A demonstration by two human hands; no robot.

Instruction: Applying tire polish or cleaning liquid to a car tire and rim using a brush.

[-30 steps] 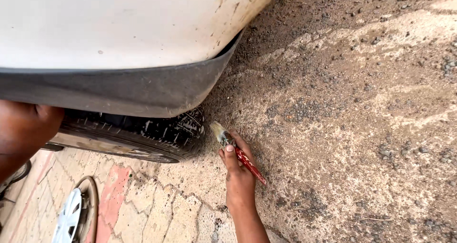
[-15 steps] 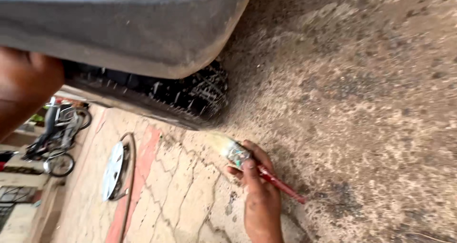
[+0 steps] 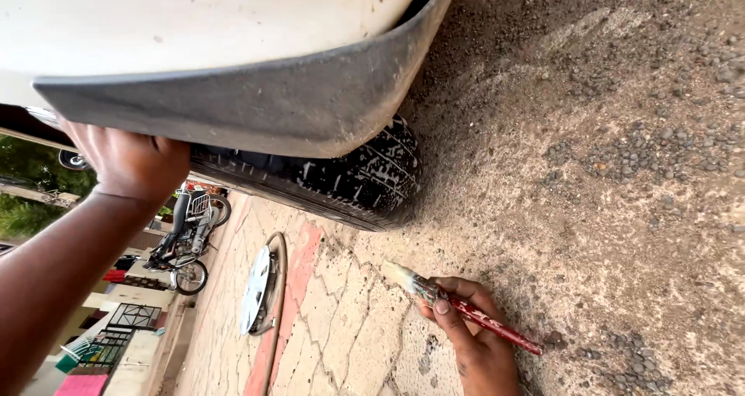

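Right hand (image 3: 477, 342) grip around paintbrush (image 3: 458, 307)

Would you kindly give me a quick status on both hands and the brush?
Left hand gripping the grey wheel-arch trim. Right hand holding red-handled paintbrush, bristles toward the tyre, not touching. Nothing between them.

gravel ground (image 3: 621, 171), tyre (image 3: 365, 178), hubcap (image 3: 254, 291)
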